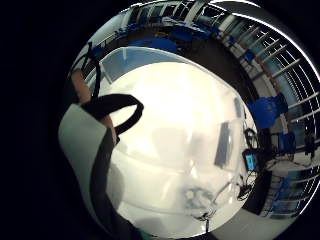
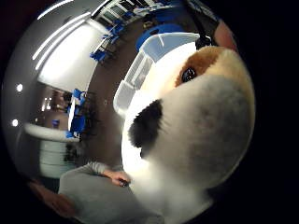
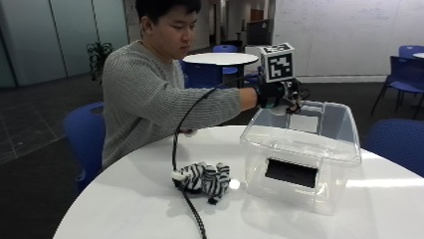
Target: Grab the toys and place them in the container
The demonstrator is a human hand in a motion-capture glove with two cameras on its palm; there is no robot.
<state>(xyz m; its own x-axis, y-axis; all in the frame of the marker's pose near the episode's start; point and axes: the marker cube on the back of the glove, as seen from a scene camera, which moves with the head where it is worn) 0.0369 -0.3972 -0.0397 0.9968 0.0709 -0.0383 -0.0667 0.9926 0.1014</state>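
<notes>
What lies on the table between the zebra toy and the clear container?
Nothing: in the outside view the white table is bare between the zebra toy and the clear container.

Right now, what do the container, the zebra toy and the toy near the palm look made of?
Container: clear, glossy hard plastic; the table shows through it. Zebra toy: soft striped plush, slumped on the table. Dog toy: fuzzy plush, apparently with a shiny bead eye.

- I see the container (image 3: 301, 149) as clear, glossy plastic with smooth walls.
- The zebra toy (image 3: 202, 178) looks like soft, matt plush cloth.
- The dog toy (image 2: 205, 126) close to my palm camera is fuzzy plush with a glossy bead eye.
- The counter (image 3: 132, 204) is smooth, white, slightly shiny.
</notes>
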